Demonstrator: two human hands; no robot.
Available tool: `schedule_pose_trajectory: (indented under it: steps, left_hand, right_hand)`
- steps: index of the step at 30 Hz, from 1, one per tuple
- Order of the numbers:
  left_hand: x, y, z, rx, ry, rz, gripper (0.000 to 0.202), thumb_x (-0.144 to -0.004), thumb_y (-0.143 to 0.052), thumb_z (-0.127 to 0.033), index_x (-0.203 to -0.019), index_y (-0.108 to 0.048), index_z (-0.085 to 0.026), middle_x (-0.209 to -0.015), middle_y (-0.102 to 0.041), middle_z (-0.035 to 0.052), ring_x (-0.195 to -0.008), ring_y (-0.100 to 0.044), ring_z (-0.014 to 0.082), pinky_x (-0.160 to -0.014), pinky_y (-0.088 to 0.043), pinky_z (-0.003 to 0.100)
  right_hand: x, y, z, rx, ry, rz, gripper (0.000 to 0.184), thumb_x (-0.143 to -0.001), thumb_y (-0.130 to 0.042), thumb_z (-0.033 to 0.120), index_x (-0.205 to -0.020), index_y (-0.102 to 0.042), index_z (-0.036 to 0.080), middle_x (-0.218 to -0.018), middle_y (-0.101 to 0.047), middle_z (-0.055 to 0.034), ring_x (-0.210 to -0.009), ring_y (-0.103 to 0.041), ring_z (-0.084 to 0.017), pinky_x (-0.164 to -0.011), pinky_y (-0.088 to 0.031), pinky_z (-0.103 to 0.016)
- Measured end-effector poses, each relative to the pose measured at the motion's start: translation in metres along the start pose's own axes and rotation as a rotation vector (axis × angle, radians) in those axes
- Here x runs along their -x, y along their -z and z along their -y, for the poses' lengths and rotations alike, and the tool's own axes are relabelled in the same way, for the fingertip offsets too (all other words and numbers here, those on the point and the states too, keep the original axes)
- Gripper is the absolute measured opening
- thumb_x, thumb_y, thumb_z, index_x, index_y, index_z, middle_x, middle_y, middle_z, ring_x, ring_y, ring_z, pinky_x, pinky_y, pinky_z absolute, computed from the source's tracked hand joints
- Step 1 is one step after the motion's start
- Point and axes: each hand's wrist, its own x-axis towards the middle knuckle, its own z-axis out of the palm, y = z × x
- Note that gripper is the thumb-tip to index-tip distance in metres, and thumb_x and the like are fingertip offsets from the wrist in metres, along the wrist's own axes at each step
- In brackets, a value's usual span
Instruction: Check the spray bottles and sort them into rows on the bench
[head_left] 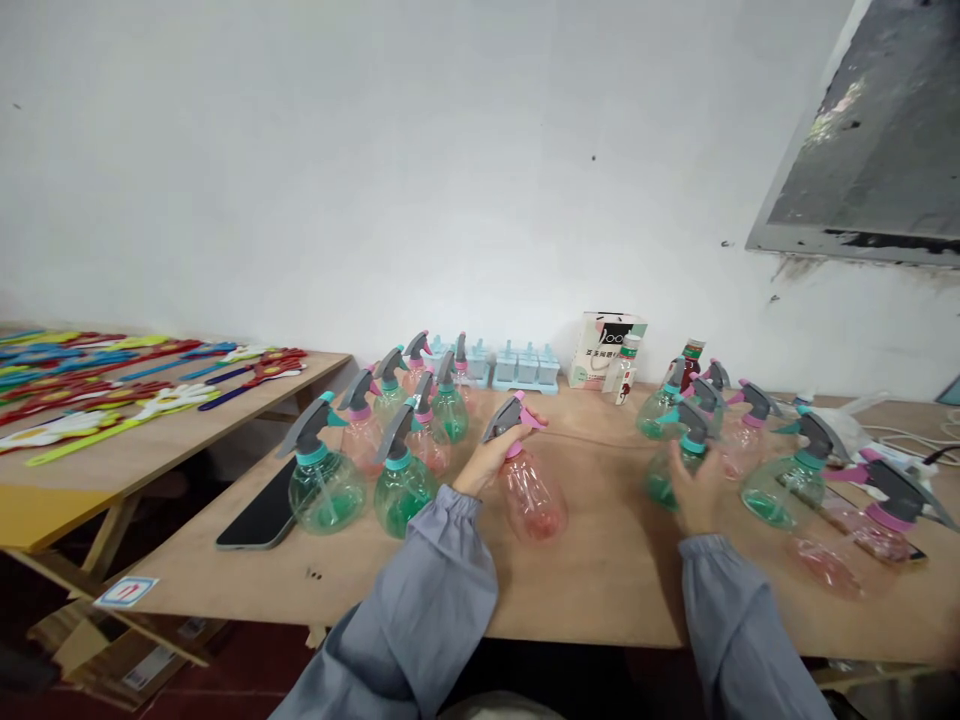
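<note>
My left hand [491, 455] is closed round the neck of a pink spray bottle [531, 495] with a grey trigger head, which stands on the wooden table [600, 580]. My right hand [697, 495] is wrapped round a green spray bottle [664, 478] with a grey and teal head, at the near edge of the right-hand group. Several green and pink spray bottles [401, 445] stand in a cluster to the left of my left hand. Several more bottles [787, 470] stand or lie to the right.
A black phone [261, 517] lies near the table's left edge. Pale blue ice-lolly moulds [525, 368] and a small carton [604, 350] stand against the white wall. A second table [150, 440] at the left carries colourful flat plastic toys [112, 385]. White cables [911, 440] lie far right.
</note>
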Motion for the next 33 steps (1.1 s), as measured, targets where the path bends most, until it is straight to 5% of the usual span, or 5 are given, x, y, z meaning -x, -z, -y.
schedule_pose_trajectory:
  steps: [7,11,19,33]
  left_hand:
    - [-0.001,-0.001,-0.001,0.071,0.038,-0.040,0.031,-0.063,-0.080,-0.042,-0.076,-0.067,-0.017,-0.076,-0.074,0.0046,-0.087,-0.073,0.0229,-0.062,-0.050,0.024]
    - [0.000,-0.004,0.000,0.059,-0.013,-0.100,0.031,-0.067,-0.076,-0.045,-0.064,-0.061,-0.018,-0.059,-0.064,-0.0003,-0.069,-0.069,0.0175,-0.060,-0.049,0.024]
    - [0.005,-0.011,-0.005,0.007,-0.078,0.014,0.030,-0.068,-0.072,-0.046,-0.059,-0.058,-0.020,-0.058,-0.060,0.0000,-0.072,-0.067,0.0184,-0.071,-0.053,0.029]
    - [0.010,-0.011,-0.010,-0.029,-0.014,0.055,0.025,-0.073,-0.067,-0.045,-0.070,-0.067,-0.020,-0.069,-0.072,0.0044,-0.080,-0.071,0.0226,-0.078,-0.054,0.033]
  right_hand:
    - [0.033,-0.037,0.045,-0.177,0.076,0.231,0.057,-0.089,-0.051,0.059,-0.126,-0.049,0.016,-0.120,-0.062,-0.0184,-0.115,-0.058,-0.032,-0.101,-0.044,-0.053]
    - [0.033,-0.036,0.041,-0.188,0.076,0.231,0.056,-0.089,-0.051,0.060,-0.124,-0.049,0.017,-0.121,-0.062,-0.0186,-0.117,-0.057,-0.032,-0.102,-0.044,-0.054]
    - [0.032,-0.035,0.037,-0.192,0.074,0.205,0.067,-0.084,-0.056,0.066,-0.127,-0.046,0.016,-0.123,-0.057,-0.0188,-0.117,-0.055,-0.032,-0.103,-0.042,-0.055]
    - [0.033,-0.037,0.030,-0.191,0.083,0.241,0.074,-0.081,-0.056,0.071,-0.128,-0.044,0.016,-0.125,-0.054,-0.0185,-0.119,-0.052,-0.033,-0.104,-0.041,-0.056]
